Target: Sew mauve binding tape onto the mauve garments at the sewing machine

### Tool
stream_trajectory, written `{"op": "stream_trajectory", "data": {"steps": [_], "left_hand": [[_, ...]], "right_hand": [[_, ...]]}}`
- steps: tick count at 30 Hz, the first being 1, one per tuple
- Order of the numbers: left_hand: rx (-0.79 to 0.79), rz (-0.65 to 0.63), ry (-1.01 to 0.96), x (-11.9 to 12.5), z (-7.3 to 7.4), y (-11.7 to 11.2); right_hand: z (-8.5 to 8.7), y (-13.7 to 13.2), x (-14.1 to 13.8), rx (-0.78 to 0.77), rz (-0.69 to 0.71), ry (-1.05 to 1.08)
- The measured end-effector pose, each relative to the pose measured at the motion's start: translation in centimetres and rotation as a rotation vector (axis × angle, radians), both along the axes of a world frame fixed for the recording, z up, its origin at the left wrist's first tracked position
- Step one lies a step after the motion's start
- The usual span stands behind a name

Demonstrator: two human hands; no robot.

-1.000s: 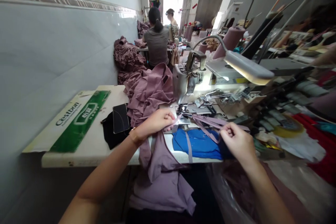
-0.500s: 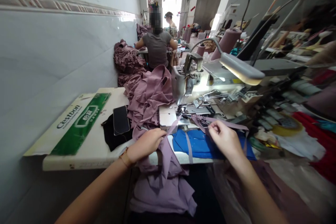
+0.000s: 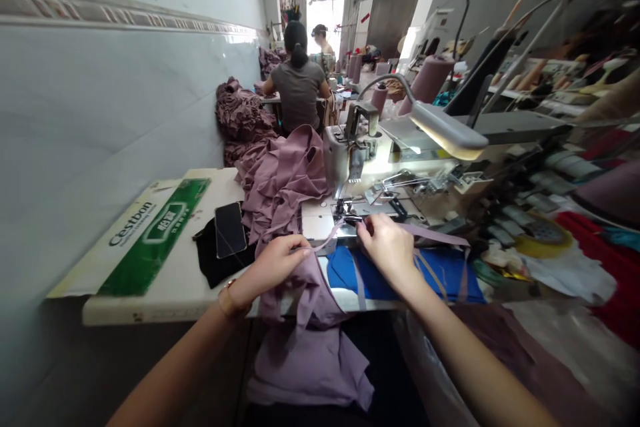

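Observation:
My left hand [image 3: 281,265] is closed in a pinch on a mauve fabric piece [image 3: 306,280] at the front edge of the sewing table. From these fingers a narrow mauve strip [image 3: 330,237] runs up to the needle area of the sewing machine [image 3: 345,203]. My right hand [image 3: 387,247] is closed right beside the small metal guide in front of the presser foot; its fingertips hide whatever they grip. Behind that hand a mauve binding strip [image 3: 435,235] stretches to the right. The fabric's lower part [image 3: 310,367] hangs down over my lap.
A large mauve fabric heap [image 3: 285,180] lies left of the machine. A phone [image 3: 231,230] rests on black cloth, near a green-and-white Cestbon board [image 3: 155,237]. Blue cloth [image 3: 345,273] covers the table's front. The lamp [image 3: 447,130] overhangs the machine. A co-worker [image 3: 300,87] sits ahead.
My right hand has moved left, from the strip at the right to the guide by the presser foot. My left hand has shifted slightly left and up, and the strip between hand and needle sags more.

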State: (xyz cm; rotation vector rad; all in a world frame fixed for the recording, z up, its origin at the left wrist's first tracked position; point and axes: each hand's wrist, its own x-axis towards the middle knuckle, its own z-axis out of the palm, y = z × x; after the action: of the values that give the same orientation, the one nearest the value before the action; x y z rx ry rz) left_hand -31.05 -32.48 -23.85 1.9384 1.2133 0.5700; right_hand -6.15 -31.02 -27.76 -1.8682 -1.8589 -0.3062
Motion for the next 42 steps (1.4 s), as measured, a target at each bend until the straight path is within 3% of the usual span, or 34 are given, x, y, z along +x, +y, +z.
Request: {"op": "stream_trajectory", "data": {"steps": [4, 8, 15, 19, 24, 28, 32, 36, 42], "left_hand": [[0.044, 0.052, 0.037, 0.0, 0.3, 0.5], [0.136, 0.128, 0.102, 0.3, 0.8, 1.8], [0.319, 0.302, 0.302, 2.2, 0.5, 6.0], [0.344, 0.26, 0.306, 3.8, -0.2, 7.7], [0.307, 0.103, 0.253, 6.2, -0.6, 9.0], [0.273, 0.006, 0.204, 6.6, -0.3, 9.6], [0.247, -0.032, 0.185, 6.2, -0.1, 9.8], [0.233, -0.021, 0.154, 6.3, -0.2, 9.3], [0.191, 0.044, 0.059, 5.5, -0.2, 9.1]], "right_hand": [[0.3, -0.2, 0.0, -0.026, -0.027, 0.013], [0.2, -0.2, 0.5, -0.091, -0.042, 0.198], [-1.6, -1.4, 2.5, 0.018, -0.053, 0.388], [-1.9, -3.8, 6.2, 0.021, -0.15, 0.438], [-1.1, -7.6, 11.8, 0.007, -0.346, 0.444], [-0.5, -9.8, 13.7, 0.008, -0.431, 0.445], [-1.5, -9.4, 12.1, -0.076, -0.291, 0.511], [-2.6, -6.8, 8.5, -0.133, -0.097, 0.597], [-3.7, -2.8, 4.5, -0.03, 0.089, 1.139]]}}
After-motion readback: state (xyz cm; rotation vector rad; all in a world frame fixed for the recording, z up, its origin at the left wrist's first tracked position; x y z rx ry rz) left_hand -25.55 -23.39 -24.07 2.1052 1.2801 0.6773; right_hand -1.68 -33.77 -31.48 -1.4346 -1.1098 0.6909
